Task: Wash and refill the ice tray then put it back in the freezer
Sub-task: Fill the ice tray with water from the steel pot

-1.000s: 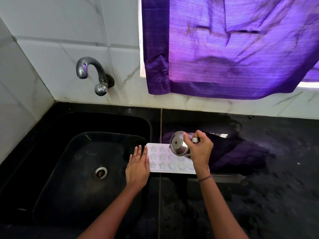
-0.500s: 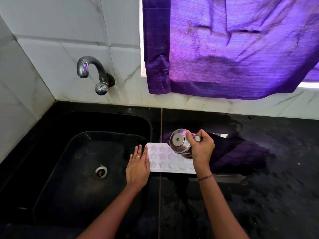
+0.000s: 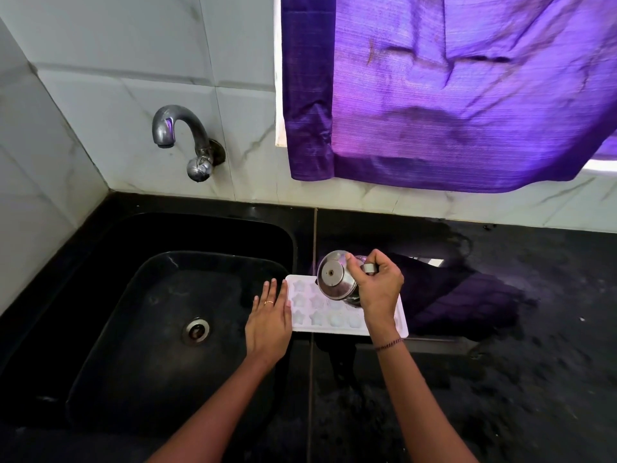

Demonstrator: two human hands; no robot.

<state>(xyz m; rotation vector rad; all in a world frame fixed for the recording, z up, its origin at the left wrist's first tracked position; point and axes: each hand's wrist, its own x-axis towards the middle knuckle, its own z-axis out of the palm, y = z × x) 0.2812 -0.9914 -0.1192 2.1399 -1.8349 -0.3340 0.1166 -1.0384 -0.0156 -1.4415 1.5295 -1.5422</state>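
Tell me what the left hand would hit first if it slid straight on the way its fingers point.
Probably nothing nearby: the left hand points along the right rim of the sink, clear of the tray beside it. The wall behind looks first, though depth is unclear.

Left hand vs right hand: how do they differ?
Left hand lies flat, fingers straight, beside the ice tray; right hand curls round the handle of the steel jug. Left hand holds nothing; right hand tilts the steel jug over the ice tray. Both are bare.
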